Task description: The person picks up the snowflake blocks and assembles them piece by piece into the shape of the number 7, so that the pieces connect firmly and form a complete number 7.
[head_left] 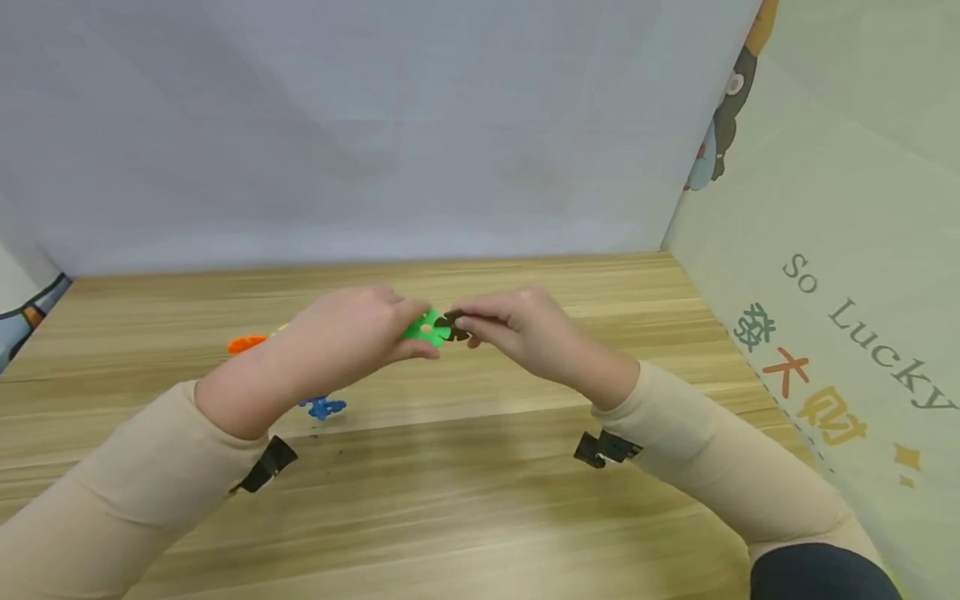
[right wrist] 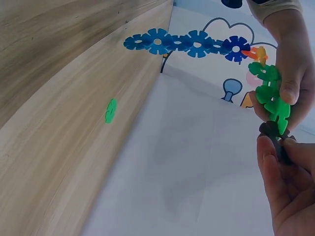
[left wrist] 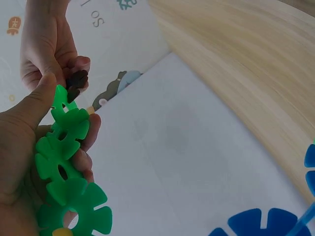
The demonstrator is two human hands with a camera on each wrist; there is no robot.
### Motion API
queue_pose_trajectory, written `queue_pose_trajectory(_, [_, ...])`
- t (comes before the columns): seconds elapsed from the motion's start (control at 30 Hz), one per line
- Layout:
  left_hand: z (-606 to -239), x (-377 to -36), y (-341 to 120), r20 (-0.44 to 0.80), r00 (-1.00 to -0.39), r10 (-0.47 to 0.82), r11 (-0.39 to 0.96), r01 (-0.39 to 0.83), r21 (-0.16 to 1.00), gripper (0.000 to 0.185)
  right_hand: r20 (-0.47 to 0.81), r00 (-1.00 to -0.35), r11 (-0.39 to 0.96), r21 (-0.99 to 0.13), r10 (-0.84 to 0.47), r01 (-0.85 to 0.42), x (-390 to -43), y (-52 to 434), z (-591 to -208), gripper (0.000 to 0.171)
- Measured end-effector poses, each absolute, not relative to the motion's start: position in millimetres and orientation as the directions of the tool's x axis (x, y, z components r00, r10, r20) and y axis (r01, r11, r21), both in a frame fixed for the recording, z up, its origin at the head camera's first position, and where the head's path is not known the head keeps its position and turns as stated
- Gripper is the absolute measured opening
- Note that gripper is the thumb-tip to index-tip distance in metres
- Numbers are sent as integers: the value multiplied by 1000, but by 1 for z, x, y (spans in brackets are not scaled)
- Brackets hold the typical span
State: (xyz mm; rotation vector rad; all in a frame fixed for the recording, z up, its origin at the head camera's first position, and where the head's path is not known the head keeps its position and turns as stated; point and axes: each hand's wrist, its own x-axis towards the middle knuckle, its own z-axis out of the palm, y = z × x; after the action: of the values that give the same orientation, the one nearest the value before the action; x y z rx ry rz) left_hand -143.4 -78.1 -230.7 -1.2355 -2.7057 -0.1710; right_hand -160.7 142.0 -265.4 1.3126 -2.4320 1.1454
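Note:
My left hand (head_left: pixel 348 333) grips a chain of several green snowflake discs (left wrist: pixel 74 206), thumb on one side and fingers on the other. In the right wrist view, orange and yellow discs (right wrist: pixel 256 54) follow the green part, then a row of blue discs (right wrist: pixel 197 43). My right hand (head_left: pixel 543 333) pinches a black snowflake disc (head_left: pixel 452 326) between thumb and fingers. The black disc meets the end green disc edge to edge at an angle; how deep their slots sit I cannot tell. Both hands are close together above the table.
A loose green disc (right wrist: pixel 110 110) lies on the wooden table (head_left: pixel 450 500). White sheeting (head_left: pixel 375 133) stands behind the table, and a printed panel (head_left: pixel 847 250) rises at the right. Each sleeve carries a small black device (head_left: pixel 607 448) at the wrist.

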Motion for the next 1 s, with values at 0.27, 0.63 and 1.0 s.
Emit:
queue_pose_trajectory(0.27, [-227, -142, -78, 200, -646, 737, 653, 756, 38, 30, 430, -645, 350, -585, -632, -732, -159, 137, -262, 15])
queue_pose_trajectory(0.63, [-232, -139, -77, 291, -649, 703, 674, 738, 16, 31, 316, -762, 303, -780, -565, -548, -160, 131, -265, 15])
queue_pose_trajectory(1.0, [-225, -137, -92, 254, -716, 650, 727, 683, 67, 38, 21, -761, 418, -826, -649, -379, -200, 127, -292, 43])
